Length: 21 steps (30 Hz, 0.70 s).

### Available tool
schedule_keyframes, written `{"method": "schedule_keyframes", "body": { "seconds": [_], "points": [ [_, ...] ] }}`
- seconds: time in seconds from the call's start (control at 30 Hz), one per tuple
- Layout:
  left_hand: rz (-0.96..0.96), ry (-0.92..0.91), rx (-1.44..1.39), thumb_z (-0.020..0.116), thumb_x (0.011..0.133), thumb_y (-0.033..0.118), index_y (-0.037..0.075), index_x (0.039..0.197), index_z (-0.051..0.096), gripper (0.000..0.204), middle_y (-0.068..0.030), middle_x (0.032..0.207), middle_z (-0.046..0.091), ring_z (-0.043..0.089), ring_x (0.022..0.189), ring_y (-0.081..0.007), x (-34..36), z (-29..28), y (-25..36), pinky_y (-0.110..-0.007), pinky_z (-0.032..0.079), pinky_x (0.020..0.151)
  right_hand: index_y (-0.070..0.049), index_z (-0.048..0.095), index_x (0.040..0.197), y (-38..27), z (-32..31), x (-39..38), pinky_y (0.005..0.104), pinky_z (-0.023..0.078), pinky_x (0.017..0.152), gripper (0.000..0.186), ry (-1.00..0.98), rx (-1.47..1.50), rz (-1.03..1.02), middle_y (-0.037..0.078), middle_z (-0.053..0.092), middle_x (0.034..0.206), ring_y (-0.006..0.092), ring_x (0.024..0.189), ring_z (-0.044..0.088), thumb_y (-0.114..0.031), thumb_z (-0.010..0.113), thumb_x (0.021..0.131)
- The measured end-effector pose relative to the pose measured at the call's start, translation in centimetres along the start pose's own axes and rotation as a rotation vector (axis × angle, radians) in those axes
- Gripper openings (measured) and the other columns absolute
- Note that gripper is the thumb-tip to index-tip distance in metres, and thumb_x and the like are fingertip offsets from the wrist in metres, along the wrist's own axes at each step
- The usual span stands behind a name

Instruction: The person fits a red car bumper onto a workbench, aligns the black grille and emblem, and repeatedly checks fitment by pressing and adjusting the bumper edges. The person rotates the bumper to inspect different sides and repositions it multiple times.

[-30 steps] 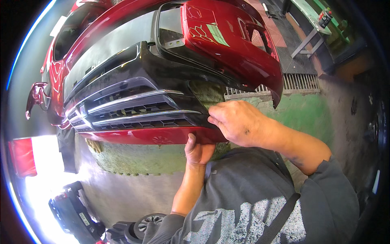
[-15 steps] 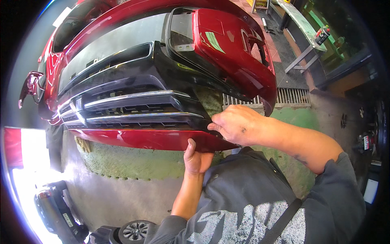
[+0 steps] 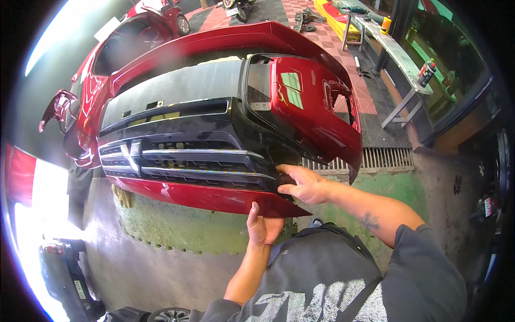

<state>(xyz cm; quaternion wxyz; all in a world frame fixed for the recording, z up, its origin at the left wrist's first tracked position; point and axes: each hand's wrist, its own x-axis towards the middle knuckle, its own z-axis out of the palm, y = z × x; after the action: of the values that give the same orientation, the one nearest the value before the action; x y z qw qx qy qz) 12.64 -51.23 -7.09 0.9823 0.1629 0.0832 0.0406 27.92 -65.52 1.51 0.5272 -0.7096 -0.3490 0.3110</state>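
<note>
A car front bumper (image 3: 214,38) in glossy red lies across the middle, with a black grille (image 3: 188,129) with chrome bars and a red lower strip (image 3: 177,196). My left hand (image 3: 263,232) holds the lower strip from beneath near its right end, thumb upright against it and fingers hidden behind it. My right hand (image 3: 306,187) grips the right end of the grille just above, fingers curled around the black edge and thumb bent low. The tips of those fingers are partly hidden.
A green padded mat (image 3: 155,228) lies below the bumper. A metal bench (image 3: 397,51) with bottles stands at upper right beside glass. A floor grate (image 3: 391,158) runs at right. A dark vehicle (image 3: 67,279) is at lower left; a motorbike (image 3: 238,9) stands beyond.
The view has tilted up, so the bumper sits lower in it and more floor shows beyond. My right hand's fingers have shifted slightly on the grille edge; my left hand stays under the strip.
</note>
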Motion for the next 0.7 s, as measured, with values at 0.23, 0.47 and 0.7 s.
{"method": "schedule_keyframes", "body": {
  "seconds": [0.23,0.47,0.7],
  "points": [
    [-0.009,0.164,0.063,0.067,0.101,0.054,0.013,0.156,0.046,0.072,-0.0103,0.159,0.05,0.043,0.149,-0.0307,0.0,1.1,0.0,-0.053,0.028,0.127,0.0,0.061,0.138,2.8,1.8,0.5,0.0425,0.053,0.102,0.046,0.105,0.016,-0.088,0.023,0.072,0.127,0.0364,0.12,0.07,-0.009,0.072,0.094],
    [-0.159,0.645,0.57,0.064,0.107,0.031,0.002,0.147,0.049,0.052,-0.0202,0.133,0.06,0.061,0.123,-0.0342,-6.8,1.5,1.7,-0.047,0.049,0.108,0.002,0.057,0.141,6.1,1.8,1.1,0.0393,0.051,0.106,0.047,0.015,0.142,-0.001,0.019,0.07,0.13,0.0255,0.121,0.067,-0.012,0.07,0.098],
    [0.637,0.725,1.409,0.067,0.104,0.009,0.0,0.112,0.069,0.012,-0.0086,0.103,0.071,0.065,0.093,-0.0166,-3.8,5.9,8.1,-0.032,0.053,0.084,0.001,0.061,0.139,7.5,2.1,1.1,0.0404,0.055,0.097,0.051,0.043,0.248,0.046,0.021,0.073,0.121,0.031,0.108,0.072,-0.019,0.076,0.094]
  ]
}}
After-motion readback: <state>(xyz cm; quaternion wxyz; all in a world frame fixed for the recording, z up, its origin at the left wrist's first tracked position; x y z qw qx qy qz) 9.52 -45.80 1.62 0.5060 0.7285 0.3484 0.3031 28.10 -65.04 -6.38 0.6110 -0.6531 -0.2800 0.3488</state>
